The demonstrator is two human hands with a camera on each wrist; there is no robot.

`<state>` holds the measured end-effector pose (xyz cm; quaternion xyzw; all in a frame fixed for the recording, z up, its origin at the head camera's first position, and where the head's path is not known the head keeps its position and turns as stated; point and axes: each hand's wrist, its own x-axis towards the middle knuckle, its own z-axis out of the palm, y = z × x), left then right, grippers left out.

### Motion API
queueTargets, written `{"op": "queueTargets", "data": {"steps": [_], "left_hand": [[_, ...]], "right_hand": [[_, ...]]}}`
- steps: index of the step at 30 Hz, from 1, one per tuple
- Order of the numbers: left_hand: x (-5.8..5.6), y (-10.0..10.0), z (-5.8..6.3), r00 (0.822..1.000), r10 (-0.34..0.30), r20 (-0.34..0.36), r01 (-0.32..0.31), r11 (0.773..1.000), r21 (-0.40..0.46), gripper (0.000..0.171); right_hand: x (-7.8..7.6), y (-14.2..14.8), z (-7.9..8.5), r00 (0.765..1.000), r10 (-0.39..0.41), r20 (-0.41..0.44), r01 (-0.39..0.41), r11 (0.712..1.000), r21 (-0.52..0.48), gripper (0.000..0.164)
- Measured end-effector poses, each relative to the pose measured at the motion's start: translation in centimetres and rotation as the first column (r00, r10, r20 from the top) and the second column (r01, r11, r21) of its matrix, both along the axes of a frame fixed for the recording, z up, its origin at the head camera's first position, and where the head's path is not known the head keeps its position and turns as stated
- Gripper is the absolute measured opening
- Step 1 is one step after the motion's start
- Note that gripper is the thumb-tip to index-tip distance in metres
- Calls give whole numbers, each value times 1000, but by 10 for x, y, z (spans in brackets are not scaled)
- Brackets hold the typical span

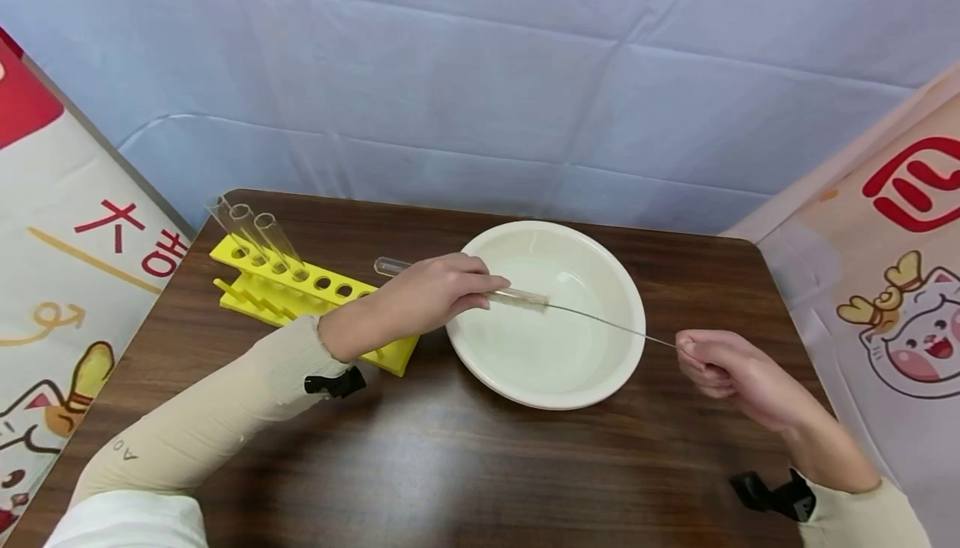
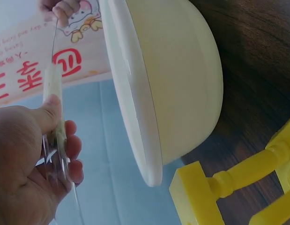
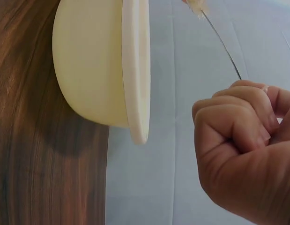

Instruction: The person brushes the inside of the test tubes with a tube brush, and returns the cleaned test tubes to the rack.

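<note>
Over the white basin [image 1: 543, 369], my left hand [image 1: 438, 290] grips a clear glass test tube [image 1: 392, 266] lying nearly level, its mouth toward the right. A test tube brush [image 1: 611, 323] has its pale bristles in the mouth end of the tube. Its thin twisted wire runs out past the basin's right rim to my right hand [image 1: 731, 369], whose curled fingers hold the wire's end. In the left wrist view the thumb presses the test tube [image 2: 53, 84] against the fingers. Bristles [image 3: 197, 6] show at the top of the right wrist view, and the wire bends slightly.
Left of the basin stands a yellow test tube rack [image 1: 311, 281], partly behind my left forearm. Several upright glass test tubes [image 1: 273, 236] stand in its left holes. The dark wooden table [image 1: 480, 473] ends at a pale blue cloth backdrop [image 1: 465, 98], with printed cloths at both sides.
</note>
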<state>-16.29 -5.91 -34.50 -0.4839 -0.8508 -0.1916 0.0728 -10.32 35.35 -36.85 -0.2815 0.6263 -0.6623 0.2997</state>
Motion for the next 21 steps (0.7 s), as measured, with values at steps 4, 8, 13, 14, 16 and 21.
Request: {"op": "queueTargets", "data": {"steps": [4, 8, 13, 14, 16, 21], "left_hand": [[2, 4, 0, 1000, -1, 12, 1, 1000, -7, 29], [5, 11, 1, 999, -25, 20, 25, 999, -35, 30], [7, 19, 0, 1000, -28, -6, 27, 998, -64, 30], [7, 19, 0, 1000, -22, -12, 21, 998, -66, 30], [7, 19, 0, 1000, -12, -20, 10, 997, -70, 30], [7, 19, 1, 1000, -10, -28, 7, 997, -80, 31]], "right_hand": [[1, -10, 1, 999, -24, -44, 26, 999, 36, 36], [2, -26, 4, 997, -41, -71, 47, 994, 95, 34], [3, -45, 5, 995, -60, -80, 69, 990, 122, 35], [3, -48, 5, 995, -63, -80, 72, 990, 117, 35], [2, -51, 5, 994, -69, -81, 77, 991, 109, 35], [1, -59, 7, 994, -85, -75, 94, 988, 120, 38]]}}
